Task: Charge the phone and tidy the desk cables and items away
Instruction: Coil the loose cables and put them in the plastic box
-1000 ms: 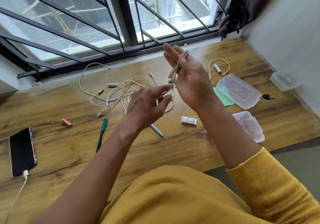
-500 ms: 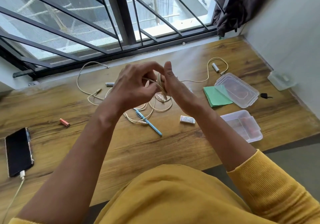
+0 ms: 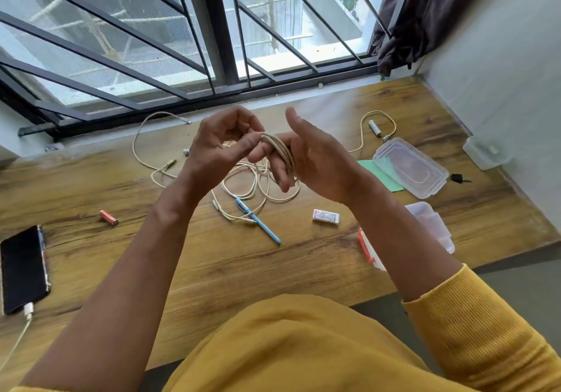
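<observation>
Winding: the left hand (image 3: 226,145) pinches the thin cream charging cable (image 3: 282,155), apparently laying turns round the right hand (image 3: 312,164).
Right grip: fingers held fairly straight, likely serving as a spool; coils circle them.
Coil axis: loops run top to bottom across the fingers.
Loose cable: trails down to a tangle on the brown wooden desk (image 3: 151,258).
Black slab phone (image 3: 22,270): far left, plug in its lower end.

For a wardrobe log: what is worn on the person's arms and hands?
Both hands, left hand and right hand, are bare: no gloves, rings or watch visible. Mustard-yellow ribbed sleeve is pushed up the right forearm; the left forearm is bare, yellow showing only at the frame's bottom edge.
</observation>
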`<state>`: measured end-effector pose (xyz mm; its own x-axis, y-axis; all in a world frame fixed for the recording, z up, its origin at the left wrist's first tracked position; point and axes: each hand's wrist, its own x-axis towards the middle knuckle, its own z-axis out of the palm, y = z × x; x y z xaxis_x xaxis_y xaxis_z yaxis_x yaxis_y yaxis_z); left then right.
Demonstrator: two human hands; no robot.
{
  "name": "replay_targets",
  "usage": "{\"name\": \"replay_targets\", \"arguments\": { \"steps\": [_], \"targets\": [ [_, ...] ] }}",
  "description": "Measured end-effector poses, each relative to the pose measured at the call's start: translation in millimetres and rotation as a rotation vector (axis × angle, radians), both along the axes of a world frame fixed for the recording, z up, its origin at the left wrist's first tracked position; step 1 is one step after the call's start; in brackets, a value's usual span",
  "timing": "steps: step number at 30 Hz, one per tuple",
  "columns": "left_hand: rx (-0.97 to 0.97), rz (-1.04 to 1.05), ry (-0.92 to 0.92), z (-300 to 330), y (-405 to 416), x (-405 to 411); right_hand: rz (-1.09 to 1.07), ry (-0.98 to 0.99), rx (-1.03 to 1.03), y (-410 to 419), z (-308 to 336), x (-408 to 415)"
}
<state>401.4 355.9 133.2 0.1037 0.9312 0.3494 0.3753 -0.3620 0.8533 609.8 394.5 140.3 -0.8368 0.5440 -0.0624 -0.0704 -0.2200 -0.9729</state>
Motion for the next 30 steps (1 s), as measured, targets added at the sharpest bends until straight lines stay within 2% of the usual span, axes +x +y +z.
{"name": "replay_targets", "arguments": {
  "steps": [3,6,10,14,20,25,30],
  "targets": [
    [-0.004,0.064,-0.11,-6.0,1.1,2.5,0.006,0.215,-0.117,-2.2,12.0,0.1],
    [-0.009,0.15,-0.129,-18.3,1.7,9.9,-0.016,0.418,-0.259,1.3,22.3,0.3],
    [-0.058,0.154,0.055,-36.3,-4.1,25.8,-0.151,0.506,-0.311,6.4,28.1,0.3],
    [-0.027,0.176,0.278,-37.5,-10.0,39.5,-0.335,0.363,-0.241,14.0,23.1,-2.2],
    [0.017,0.112,0.392,-12.8,-12.2,41.2,-0.453,0.135,-0.105,12.3,6.9,-6.2],
    [0.084,0.12,0.483,8.2,-7.7,27.3,-0.408,-0.138,0.07,7.7,-10.7,-6.4],
    [0.088,0.15,0.525,24.7,-5.2,5.0,-0.3,-0.257,0.136,4.0,-11.9,-1.7]
  ]
}}
